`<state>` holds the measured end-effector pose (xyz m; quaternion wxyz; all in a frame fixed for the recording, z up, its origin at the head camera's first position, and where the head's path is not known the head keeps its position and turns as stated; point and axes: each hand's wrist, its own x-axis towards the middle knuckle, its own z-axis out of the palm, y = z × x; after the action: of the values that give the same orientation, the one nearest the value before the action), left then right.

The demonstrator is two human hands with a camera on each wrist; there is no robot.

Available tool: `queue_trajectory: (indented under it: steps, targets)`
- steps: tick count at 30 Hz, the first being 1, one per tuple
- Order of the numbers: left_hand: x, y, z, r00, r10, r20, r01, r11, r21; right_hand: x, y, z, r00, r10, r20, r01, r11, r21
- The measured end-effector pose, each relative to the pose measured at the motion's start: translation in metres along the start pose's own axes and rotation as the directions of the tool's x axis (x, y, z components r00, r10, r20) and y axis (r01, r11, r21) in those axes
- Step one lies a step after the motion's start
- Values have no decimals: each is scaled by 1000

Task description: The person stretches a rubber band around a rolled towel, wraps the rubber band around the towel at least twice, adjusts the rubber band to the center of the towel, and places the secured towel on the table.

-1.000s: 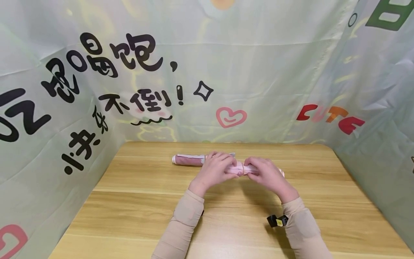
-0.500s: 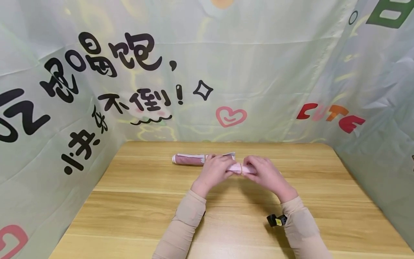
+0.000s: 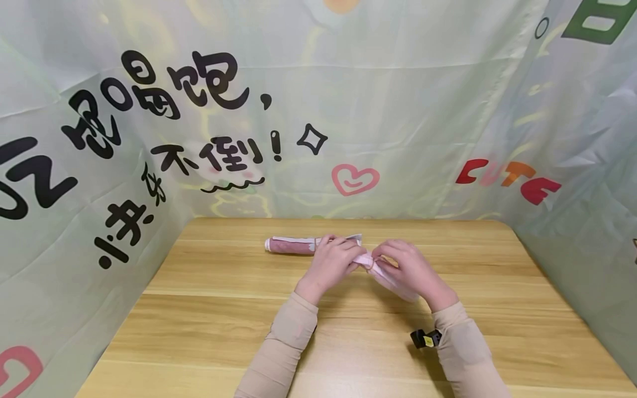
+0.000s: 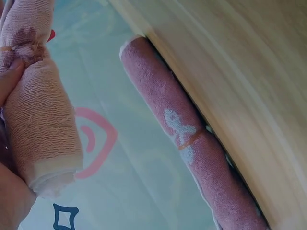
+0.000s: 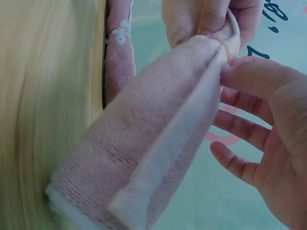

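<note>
A pale pink rolled towel (image 3: 395,284) slants down to the right between both hands, cinched at its middle by a thin rubber band (image 5: 223,48). My left hand (image 3: 329,264) grips its left half, the thumb close to the band in the left wrist view. At the cinch, thumb and fingertip of my right hand (image 3: 412,270) pinch at the band, while its other fingers are spread away from the cloth. The towel's right half flares loosely below that hand, a white hem (image 5: 158,158) running along it.
Behind my left hand lies a darker pink rolled towel (image 3: 290,246) with a pale bow pattern and its own band, along the back of the wooden table (image 3: 209,309). A printed cloth backdrop (image 3: 413,110) encloses the table's back and sides.
The right hand has let go of the towel's right half and its fingers have shifted to the band. That half has swung down toward the front right. The left hand has barely moved.
</note>
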<state>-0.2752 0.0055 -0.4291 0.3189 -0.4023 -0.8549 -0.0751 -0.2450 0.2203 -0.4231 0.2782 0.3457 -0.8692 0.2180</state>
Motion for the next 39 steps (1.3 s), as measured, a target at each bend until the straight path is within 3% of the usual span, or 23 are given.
queue_trajectory:
  steps: [6, 11, 20, 24, 33, 36, 39]
  targets:
    - [1, 0, -1, 1000, -5, -3, 5, 1000, 0, -1, -2, -3, 988, 91, 122, -84, 995, -58]
    - [2, -1, -2, 1000, -22, -14, 22, 1000, -22, 0, -4, -5, 980, 134, 148, -128, 991, -45]
    - [2, -3, 0, 997, -78, 31, 79, 996, -36, 0, -6, -8, 957, 234, 169, -246, 968, 51]
    - [2, -3, 0, 998, -62, 31, 64, 997, -53, 0, -6, -9, 949, 255, 187, -272, 960, 71]
    - [1, -3, 0, 999, -29, -36, 26, 997, -68, 0, -5, -10, 916, 322, 240, -349, 934, 79]
    - [1, -2, -1, 999, -31, -16, 29, 994, -104, 1, -5, -9, 929, 297, 219, -317, 947, 60]
    - [3, -3, -3, 993, -61, 99, 79, 977, -196, 0, -2, -6, 959, 239, 152, -244, 970, 14]
